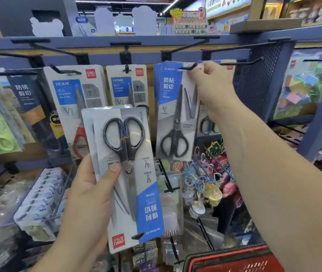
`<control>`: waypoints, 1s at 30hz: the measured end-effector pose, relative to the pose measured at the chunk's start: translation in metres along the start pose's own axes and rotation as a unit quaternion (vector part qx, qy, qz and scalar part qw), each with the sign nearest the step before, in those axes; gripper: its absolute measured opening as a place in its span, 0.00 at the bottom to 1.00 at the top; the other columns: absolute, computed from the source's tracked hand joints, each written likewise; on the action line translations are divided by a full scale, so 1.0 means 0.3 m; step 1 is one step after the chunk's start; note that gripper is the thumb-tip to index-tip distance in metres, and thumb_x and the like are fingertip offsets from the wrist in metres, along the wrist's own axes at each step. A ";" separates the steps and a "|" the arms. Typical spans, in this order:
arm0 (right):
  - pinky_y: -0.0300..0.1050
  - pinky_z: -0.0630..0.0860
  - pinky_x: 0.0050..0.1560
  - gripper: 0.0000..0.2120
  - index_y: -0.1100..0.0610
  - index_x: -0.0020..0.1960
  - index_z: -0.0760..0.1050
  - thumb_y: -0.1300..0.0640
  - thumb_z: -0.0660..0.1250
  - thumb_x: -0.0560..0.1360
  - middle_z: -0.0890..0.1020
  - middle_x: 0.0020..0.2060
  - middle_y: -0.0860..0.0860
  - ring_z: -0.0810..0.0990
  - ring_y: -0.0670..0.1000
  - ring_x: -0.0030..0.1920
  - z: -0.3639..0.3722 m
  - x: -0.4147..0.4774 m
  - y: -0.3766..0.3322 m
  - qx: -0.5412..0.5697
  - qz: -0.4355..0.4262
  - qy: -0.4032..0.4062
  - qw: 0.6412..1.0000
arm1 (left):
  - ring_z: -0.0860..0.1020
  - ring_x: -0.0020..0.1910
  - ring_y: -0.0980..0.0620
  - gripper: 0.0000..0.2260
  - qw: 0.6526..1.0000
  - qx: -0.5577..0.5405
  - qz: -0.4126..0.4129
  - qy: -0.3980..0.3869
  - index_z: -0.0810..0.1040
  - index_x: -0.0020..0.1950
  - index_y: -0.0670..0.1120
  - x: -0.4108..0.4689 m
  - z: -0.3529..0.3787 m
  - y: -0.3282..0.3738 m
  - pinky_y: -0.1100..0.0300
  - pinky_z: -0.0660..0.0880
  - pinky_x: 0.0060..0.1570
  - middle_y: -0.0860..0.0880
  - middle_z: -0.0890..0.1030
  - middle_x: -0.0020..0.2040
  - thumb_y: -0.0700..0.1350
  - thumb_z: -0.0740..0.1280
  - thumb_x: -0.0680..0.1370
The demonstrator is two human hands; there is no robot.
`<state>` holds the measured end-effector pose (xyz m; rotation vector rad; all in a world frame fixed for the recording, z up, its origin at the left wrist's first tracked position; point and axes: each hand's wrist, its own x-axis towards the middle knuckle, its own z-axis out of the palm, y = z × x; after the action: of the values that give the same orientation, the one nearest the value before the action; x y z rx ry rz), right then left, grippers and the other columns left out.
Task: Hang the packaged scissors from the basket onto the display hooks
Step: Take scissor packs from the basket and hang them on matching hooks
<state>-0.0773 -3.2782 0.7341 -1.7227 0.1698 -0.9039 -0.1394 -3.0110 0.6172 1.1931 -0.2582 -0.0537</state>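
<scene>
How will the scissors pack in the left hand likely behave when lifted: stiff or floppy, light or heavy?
Probably fairly stiff: the scissors pack looks flat though the left hand grips only one side. Likely rather heavy for its size, since metal blades run along the card. Its glossy plastic front may be slippery.

- Upside-down scissors pack [148, 205]: "deli", "170mm", "锋利剪切".
- Pack at the hook [173, 91]: "防粘剪切".
- Red-handled scissors pack [72, 99] and middle pack [125, 85]: "HOME", "deli".
- Dark pack [26, 99]: "防锈剪切".
</scene>
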 end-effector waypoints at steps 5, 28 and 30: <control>0.45 0.74 0.43 0.10 0.50 0.47 0.75 0.44 0.71 0.79 0.75 0.39 0.42 0.75 0.45 0.40 0.008 0.002 0.036 -0.119 -0.014 0.080 0.990 | 0.88 0.52 0.44 0.13 1.000 -0.004 0.015 -0.010 0.81 0.61 0.55 -0.007 -0.007 0.006 0.49 0.86 0.46 0.48 0.88 0.57 0.44 0.67 0.78; 0.37 0.71 0.40 0.23 0.45 0.46 0.75 0.48 0.87 0.62 0.81 0.40 0.43 0.77 0.41 0.42 -0.319 -0.556 0.035 -0.296 -0.075 -0.281 0.910 | 0.80 0.48 0.64 0.09 0.730 0.516 0.113 -0.433 0.82 0.56 0.60 0.039 0.164 0.048 0.60 0.75 0.46 0.63 0.83 0.49 0.49 0.76 0.79; 0.34 0.68 0.36 0.23 0.45 0.42 0.73 0.50 0.87 0.62 0.78 0.36 0.43 0.74 0.40 0.37 -0.339 -0.576 0.056 -0.281 -0.064 -0.244 0.926 | 0.77 0.36 0.60 0.07 0.717 0.562 0.158 -0.381 0.80 0.45 0.57 0.035 0.187 0.034 0.58 0.70 0.36 0.59 0.81 0.39 0.53 0.77 0.77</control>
<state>-0.2575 -3.2695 0.6445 -2.4684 -0.0242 -0.5094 -0.1429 -3.0602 0.6478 2.2914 -1.3792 -0.0931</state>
